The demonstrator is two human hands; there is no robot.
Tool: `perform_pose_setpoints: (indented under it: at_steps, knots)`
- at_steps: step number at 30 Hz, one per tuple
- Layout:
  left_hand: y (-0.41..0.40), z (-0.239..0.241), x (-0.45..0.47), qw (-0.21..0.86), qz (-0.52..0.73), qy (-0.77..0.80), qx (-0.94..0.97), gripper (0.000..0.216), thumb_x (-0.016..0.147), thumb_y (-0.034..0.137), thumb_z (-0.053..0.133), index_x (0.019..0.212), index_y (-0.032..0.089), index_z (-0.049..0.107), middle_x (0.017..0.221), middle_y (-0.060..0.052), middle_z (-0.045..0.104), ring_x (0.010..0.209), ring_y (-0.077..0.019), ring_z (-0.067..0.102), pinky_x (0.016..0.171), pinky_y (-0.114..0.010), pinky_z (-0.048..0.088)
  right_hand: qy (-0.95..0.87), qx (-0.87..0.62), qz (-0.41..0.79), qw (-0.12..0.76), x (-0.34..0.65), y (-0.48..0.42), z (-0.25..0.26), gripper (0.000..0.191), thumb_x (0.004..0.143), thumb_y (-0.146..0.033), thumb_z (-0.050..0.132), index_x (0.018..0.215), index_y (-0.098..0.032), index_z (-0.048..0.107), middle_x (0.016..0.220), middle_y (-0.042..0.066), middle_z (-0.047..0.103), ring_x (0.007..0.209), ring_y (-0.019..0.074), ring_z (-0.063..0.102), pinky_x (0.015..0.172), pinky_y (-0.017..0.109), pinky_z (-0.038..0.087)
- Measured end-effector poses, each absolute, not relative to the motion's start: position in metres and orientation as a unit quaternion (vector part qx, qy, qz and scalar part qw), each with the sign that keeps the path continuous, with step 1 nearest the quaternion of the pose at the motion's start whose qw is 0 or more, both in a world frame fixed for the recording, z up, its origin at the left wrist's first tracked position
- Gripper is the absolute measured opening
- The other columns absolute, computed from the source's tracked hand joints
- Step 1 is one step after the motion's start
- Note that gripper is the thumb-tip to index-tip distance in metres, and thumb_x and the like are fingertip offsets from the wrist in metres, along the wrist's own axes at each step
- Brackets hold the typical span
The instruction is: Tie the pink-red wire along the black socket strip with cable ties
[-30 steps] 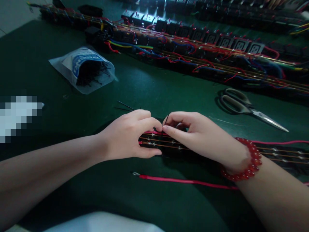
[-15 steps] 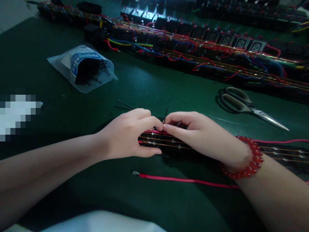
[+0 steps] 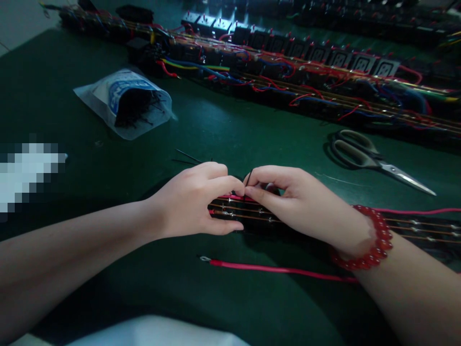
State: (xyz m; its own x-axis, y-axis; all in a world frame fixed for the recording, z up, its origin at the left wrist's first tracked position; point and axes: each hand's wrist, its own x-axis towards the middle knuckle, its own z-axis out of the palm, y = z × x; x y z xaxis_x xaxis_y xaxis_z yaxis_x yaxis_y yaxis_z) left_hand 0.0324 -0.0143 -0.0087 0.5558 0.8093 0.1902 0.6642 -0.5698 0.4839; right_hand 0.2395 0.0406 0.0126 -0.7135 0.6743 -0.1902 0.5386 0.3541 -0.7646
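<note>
The black tie (image 3: 249,177) rises beside the red wire (image 3: 232,196) on the rodded strip (image 3: 248,217), in the pinched grip of the right hand (image 3: 288,188); the left hand (image 3: 196,199) straddles the strip, whether clamped I cannot tell. A slipping pinch could slacken the tie.

Red cable (image 3: 266,267) smooth; scissor blades (image 3: 410,179) shiny metal; bag (image 3: 103,98) filmy plastic; rods (image 3: 251,217), dim, probably copper.

I see, from my remote seat, a bracelet (image 3: 382,235) of round, glossy red beads at the wrist of the right hand (image 3: 298,197). The left hand (image 3: 200,199) and both forearms (image 3: 90,235) are bare; pale, whitish cloth (image 3: 154,332) curves along my view's lower edge.
</note>
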Motion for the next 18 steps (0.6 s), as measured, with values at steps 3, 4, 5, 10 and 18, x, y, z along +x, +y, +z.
perform_pose_setpoints:
  at_steps: [3,4,5,10,18]
  knots:
    - [-0.014,-0.0076,0.0323,0.183,0.194,0.428,0.864,0.031,0.078,0.033,0.074,0.104,0.018,0.065,0.085,-0.001,0.057,0.077,-0.0149,0.052,0.067,-0.026,0.041,-0.818,-0.369,0.433,0.082,0.2395,0.0402,0.0125,0.018,0.091,-0.025,0.054,0.082,-0.02,0.069,0.08,0.001,0.067,0.073,0.0155,0.058,0.063,0.028,0.041]
    - [-0.0139,-0.0072,0.0322,0.184,0.192,0.428,0.863,0.031,0.079,0.033,0.074,0.104,0.018,0.065,0.085,-0.001,0.057,0.077,-0.0149,0.053,0.067,-0.026,0.041,-0.818,-0.37,0.433,0.082,0.2397,0.0402,0.0127,0.018,0.091,-0.024,0.054,0.082,-0.02,0.069,0.08,0.001,0.067,0.073,0.0155,0.057,0.063,0.028,0.041]
    - [-0.0137,-0.0068,0.0322,0.185,0.191,0.429,0.863,0.031,0.079,0.033,0.074,0.104,0.018,0.065,0.085,-0.001,0.057,0.077,-0.0149,0.053,0.067,-0.026,0.041,-0.817,-0.37,0.435,0.08,0.2398,0.0403,0.013,0.018,0.091,-0.024,0.054,0.082,-0.02,0.068,0.08,0.001,0.067,0.072,0.0154,0.057,0.063,0.028,0.041]
    - [-0.0136,-0.0064,0.0322,0.19,0.187,0.436,0.859,0.032,0.078,0.033,0.074,0.105,0.017,0.065,0.086,-0.001,0.057,0.078,-0.0147,0.052,0.067,-0.026,0.042,-0.812,-0.374,0.444,0.06,0.2402,0.0408,0.0149,0.019,0.093,-0.026,0.052,0.079,-0.02,0.064,0.073,-0.001,0.063,0.065,0.0133,0.053,0.057,0.026,0.039]
    - [-0.014,-0.0068,0.0321,0.191,0.185,0.437,0.859,0.033,0.078,0.035,0.075,0.103,0.016,0.066,0.085,-0.001,0.056,0.078,-0.0146,0.052,0.068,-0.026,0.042,-0.806,-0.384,0.447,0.054,0.2396,0.0408,0.015,0.015,0.09,-0.027,0.056,0.081,-0.02,0.065,0.069,-0.003,0.063,0.059,0.0108,0.053,0.053,0.023,0.04]
